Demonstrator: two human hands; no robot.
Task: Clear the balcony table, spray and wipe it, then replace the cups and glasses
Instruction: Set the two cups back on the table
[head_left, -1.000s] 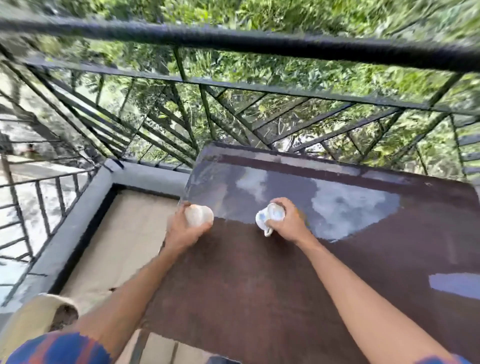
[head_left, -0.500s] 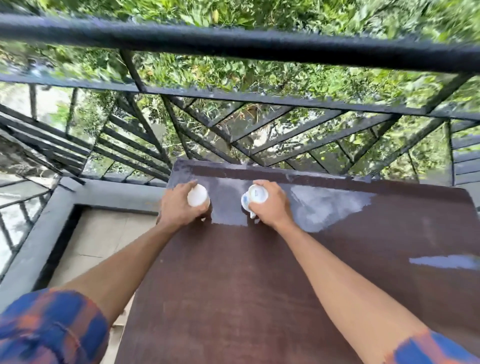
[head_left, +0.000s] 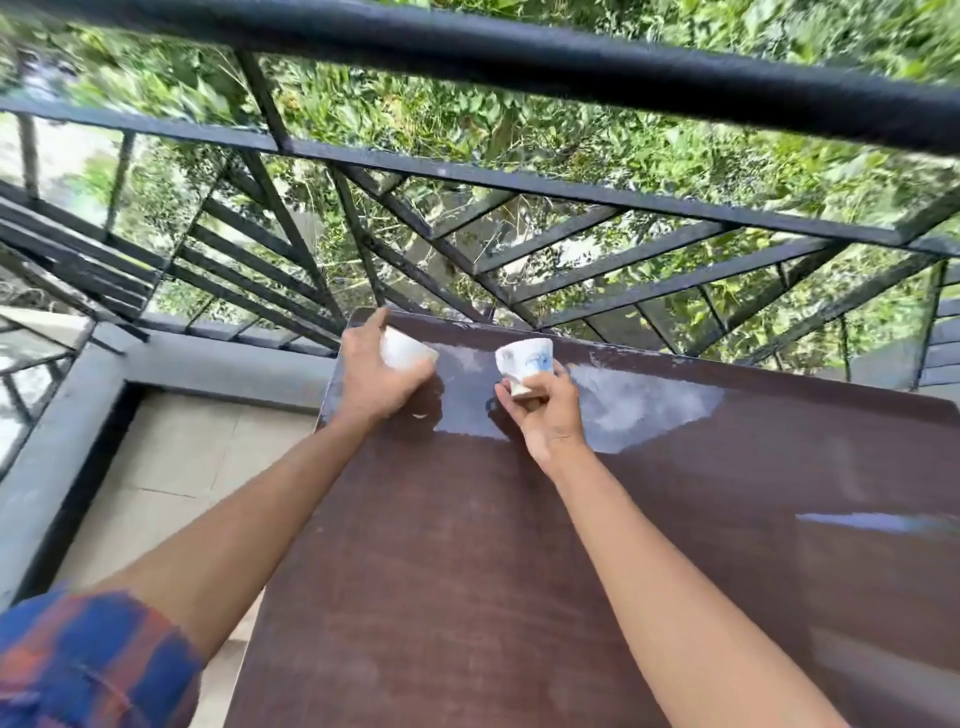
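A dark brown glossy table (head_left: 519, 571) fills the lower middle and right of the head view. My left hand (head_left: 376, 376) grips a plain white cup (head_left: 404, 351) near the table's far left corner, the index finger sticking out toward the railing. My right hand (head_left: 545, 410) holds a white cup with a blue pattern (head_left: 525, 361) from below, tilted, just above the tabletop near the far edge. Whether either cup touches the table is unclear.
A black metal railing (head_left: 519, 67) runs right behind the table's far edge, with green foliage beyond. A grey concrete ledge (head_left: 218, 364) and a beige tiled floor (head_left: 187, 467) lie to the left of the table.
Both hands have carried the cups farther across the table toward the railing side. The patterned cup is now turned more upright in my right hand.
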